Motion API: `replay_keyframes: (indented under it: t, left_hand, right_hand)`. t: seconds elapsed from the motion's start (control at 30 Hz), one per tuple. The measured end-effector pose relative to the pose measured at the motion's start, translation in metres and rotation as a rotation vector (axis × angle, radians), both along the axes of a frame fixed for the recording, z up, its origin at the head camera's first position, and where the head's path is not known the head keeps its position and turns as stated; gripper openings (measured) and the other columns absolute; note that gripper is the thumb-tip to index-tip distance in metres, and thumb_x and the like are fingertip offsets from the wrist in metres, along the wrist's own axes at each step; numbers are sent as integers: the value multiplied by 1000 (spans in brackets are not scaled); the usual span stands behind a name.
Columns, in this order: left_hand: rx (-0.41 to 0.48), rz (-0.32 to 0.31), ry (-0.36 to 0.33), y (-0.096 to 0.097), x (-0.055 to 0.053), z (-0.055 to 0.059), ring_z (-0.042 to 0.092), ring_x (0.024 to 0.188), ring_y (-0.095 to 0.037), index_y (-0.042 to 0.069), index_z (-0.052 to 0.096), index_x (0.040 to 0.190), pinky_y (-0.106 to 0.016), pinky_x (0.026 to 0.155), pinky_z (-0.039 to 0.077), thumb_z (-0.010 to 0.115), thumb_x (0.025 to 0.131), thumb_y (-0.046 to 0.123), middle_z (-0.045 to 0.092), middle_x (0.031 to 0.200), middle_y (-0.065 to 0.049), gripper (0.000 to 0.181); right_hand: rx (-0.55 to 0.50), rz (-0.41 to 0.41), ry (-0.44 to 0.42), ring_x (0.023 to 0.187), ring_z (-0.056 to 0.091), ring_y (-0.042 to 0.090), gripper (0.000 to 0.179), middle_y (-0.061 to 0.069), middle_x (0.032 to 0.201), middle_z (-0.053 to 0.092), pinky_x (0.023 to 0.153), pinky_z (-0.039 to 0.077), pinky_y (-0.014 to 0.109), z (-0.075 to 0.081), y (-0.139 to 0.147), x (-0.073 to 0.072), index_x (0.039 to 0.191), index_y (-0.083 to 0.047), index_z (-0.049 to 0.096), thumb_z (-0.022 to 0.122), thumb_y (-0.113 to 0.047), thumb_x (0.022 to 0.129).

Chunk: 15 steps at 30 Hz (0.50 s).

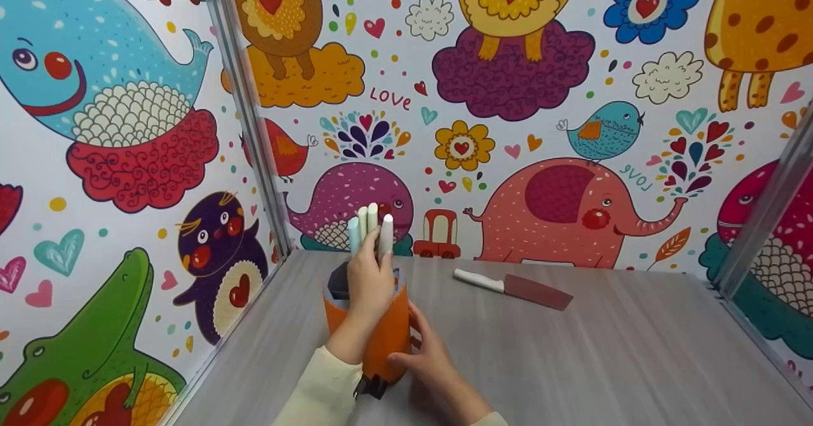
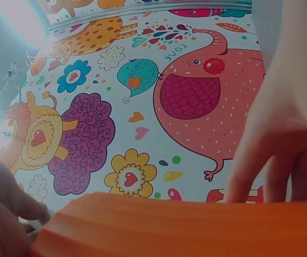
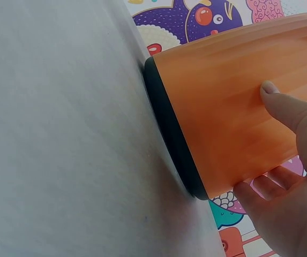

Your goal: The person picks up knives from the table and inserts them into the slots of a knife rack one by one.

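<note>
An orange knife holder (image 1: 387, 334) stands on the table, its dark base (image 3: 174, 134) showing in the right wrist view. Several pale handles (image 1: 373, 213) stick up from its top; whatever lies below them is hidden. My left hand (image 1: 373, 280) is over the holder's rim, thumb and fingers around the greyish-white knife handle (image 1: 387, 226) on the right. Lower down, my right hand (image 1: 432, 350) grips the holder's right side, thumb (image 3: 282, 104) on one face and fingers (image 3: 266, 190) on another. To the right lies a cleaver (image 1: 537, 291) with a white handle and reddish-brown blade.
The grey wood-grain table (image 1: 603, 356) reaches back to walls (image 1: 406, 134) covered in cartoon animals. Metal corner posts (image 1: 251, 115) rise at the left and right of the back wall.
</note>
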<state>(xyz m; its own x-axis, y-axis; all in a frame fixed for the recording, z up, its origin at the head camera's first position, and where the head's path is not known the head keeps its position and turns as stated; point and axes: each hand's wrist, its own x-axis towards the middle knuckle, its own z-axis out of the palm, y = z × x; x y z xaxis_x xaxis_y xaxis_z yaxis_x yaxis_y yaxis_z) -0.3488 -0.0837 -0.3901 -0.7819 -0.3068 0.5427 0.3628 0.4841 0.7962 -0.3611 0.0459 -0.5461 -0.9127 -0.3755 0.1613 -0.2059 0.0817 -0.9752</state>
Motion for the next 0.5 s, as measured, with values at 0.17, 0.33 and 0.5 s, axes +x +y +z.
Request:
replay_keyframes:
  t: [0.17, 0.33, 0.5]
  left_hand:
    - [102, -37, 96, -4, 9, -4, 61, 139, -40, 3, 53, 153, -50, 108, 53, 66, 101, -4, 58, 156, -18, 54]
    - [-3, 24, 324, -13, 26, -24, 61, 140, -38, 3, 55, 150, -52, 109, 53, 67, 101, -1, 60, 154, -16, 51]
    - [-289, 211, 583, -35, 27, -59, 41, 153, -44, -6, 51, 148, -66, 127, 29, 74, 93, 27, 50, 160, -23, 69]
  right_hand:
    - [2, -9, -21, 155, 39, 40, 109, 13, 171, 39, 124, 37, 63, 0, -1, 0, 169, -21, 28, 93, -30, 82]
    - [5, -18, -45, 157, 38, 38, 108, 11, 172, 38, 125, 36, 62, 0, -1, 0, 169, -24, 28, 92, -35, 82]
    - [12, -34, -81, 157, 37, 37, 108, 9, 173, 37, 126, 34, 62, 1, 0, 1, 169, -31, 28, 91, -37, 81]
